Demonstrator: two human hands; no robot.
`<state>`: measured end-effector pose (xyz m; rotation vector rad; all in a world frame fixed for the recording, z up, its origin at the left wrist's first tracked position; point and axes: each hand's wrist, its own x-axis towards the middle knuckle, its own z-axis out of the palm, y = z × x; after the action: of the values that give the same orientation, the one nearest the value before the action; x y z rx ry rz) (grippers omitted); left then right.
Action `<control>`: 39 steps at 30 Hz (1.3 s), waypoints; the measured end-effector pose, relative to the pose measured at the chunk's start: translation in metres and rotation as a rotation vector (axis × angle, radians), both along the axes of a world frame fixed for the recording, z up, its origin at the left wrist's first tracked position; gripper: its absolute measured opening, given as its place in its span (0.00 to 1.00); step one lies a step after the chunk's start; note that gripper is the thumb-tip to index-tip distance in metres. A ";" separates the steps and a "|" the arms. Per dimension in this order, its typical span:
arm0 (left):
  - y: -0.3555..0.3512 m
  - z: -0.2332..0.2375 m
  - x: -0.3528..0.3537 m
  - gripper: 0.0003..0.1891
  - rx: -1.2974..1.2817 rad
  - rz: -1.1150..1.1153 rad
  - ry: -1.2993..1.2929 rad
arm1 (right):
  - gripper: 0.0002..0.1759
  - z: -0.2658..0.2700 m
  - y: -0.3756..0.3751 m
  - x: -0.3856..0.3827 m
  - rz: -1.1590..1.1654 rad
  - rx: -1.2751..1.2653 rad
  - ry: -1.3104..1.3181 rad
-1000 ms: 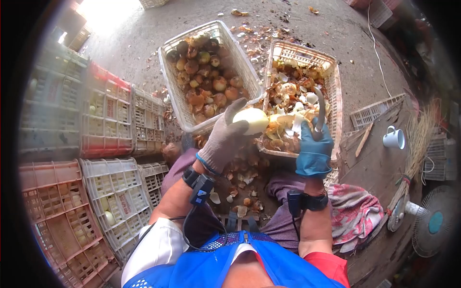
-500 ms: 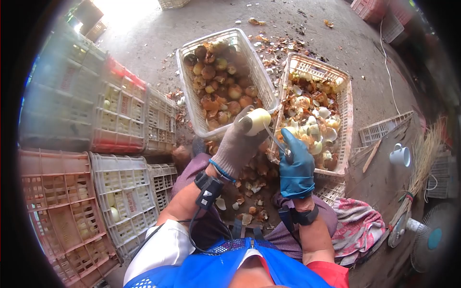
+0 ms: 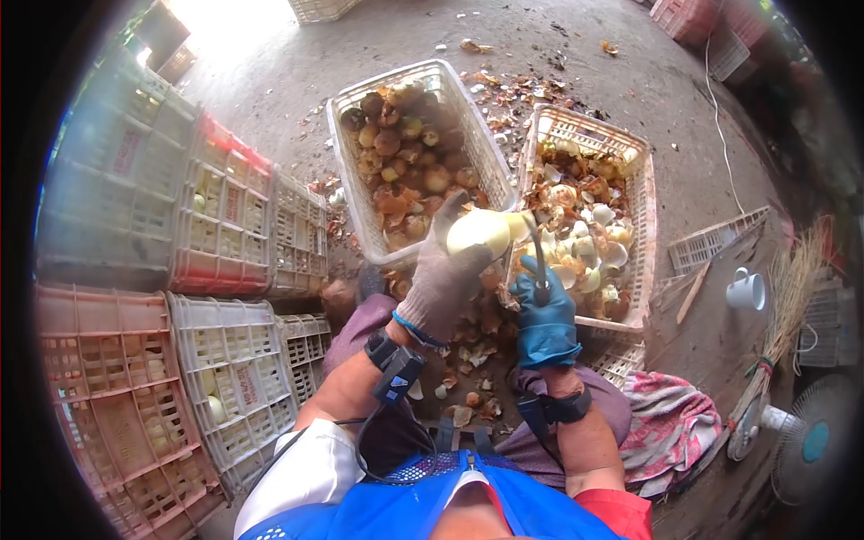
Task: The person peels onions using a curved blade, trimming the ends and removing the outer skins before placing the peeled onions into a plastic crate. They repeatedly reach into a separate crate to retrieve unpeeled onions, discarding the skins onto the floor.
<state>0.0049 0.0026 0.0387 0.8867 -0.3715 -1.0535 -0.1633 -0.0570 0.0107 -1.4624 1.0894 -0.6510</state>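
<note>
While leaning over two baskets, a person is working a knife against an onion.

Head view: left hand (image 3: 441, 283), in a grey knit glove, is wrapping its grip fully round a peeled onion (image 3: 477, 232), holding it up over the gap between the baskets, bare side seemingly turned out to meet the blade. Right hand (image 3: 544, 315), in a blue glove, is closing its grip tight on the knife (image 3: 536, 261), blade pointing up and touching the onion's right side. Basket of unpeeled onions (image 3: 349, 180) is sitting ahead-left, within reach. Peel basket (image 3: 644, 234) is lying just right of the onion, probably placed to catch trimmings. Loose skins (image 3: 468, 346) are littering the floor between the knees.
</note>
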 end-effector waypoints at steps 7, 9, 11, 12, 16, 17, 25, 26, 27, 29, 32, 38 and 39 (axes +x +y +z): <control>0.002 0.013 0.001 0.47 0.183 -0.089 -0.305 | 0.23 0.051 -0.011 -0.007 0.111 0.378 -0.197; 0.000 0.012 0.006 0.57 0.184 -0.159 -0.315 | 0.23 0.057 -0.013 -0.007 0.079 0.322 -0.251; 0.000 0.016 0.006 0.64 0.189 -0.234 -0.327 | 0.24 0.057 -0.015 -0.007 0.045 0.256 -0.298; 0.001 0.018 0.005 0.64 0.184 -0.265 -0.415 | 0.25 0.056 -0.019 -0.009 0.038 0.251 -0.248; 0.002 0.019 0.008 0.68 0.134 -0.380 -0.635 | 0.26 0.052 -0.029 -0.016 0.002 0.231 -0.200; 0.002 0.020 0.008 0.69 0.126 -0.397 -0.647 | 0.26 0.055 -0.029 -0.018 0.013 0.219 -0.186; 0.007 0.020 0.008 0.70 0.031 -0.399 -0.623 | 0.16 0.052 -0.028 -0.018 -0.075 0.451 -0.222; 0.007 0.014 0.010 0.68 -0.009 -0.382 -0.676 | 0.15 0.052 -0.028 -0.017 -0.111 0.364 -0.203; 0.006 0.012 0.011 0.65 -0.050 -0.364 -0.729 | 0.14 0.051 -0.030 -0.016 -0.148 0.278 -0.185; 0.009 0.014 0.013 0.65 -0.001 -0.370 -0.719 | 0.15 0.039 -0.038 -0.019 -0.264 0.209 -0.184; 0.009 0.008 0.014 0.62 0.050 -0.321 -0.798 | 0.21 0.034 -0.050 -0.026 -0.208 -0.164 -0.049; 0.009 -0.001 0.021 0.55 0.099 -0.300 -0.149 | 0.30 0.045 -0.029 -0.022 0.102 -0.496 0.240; 0.009 -0.002 0.021 0.58 0.076 -0.290 -0.041 | 0.29 0.046 -0.026 -0.020 0.160 -0.571 0.256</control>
<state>0.0259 0.0115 0.0366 0.9415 -0.5082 -1.3243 -0.1830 -0.0834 0.0568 -2.1495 1.0070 -0.7075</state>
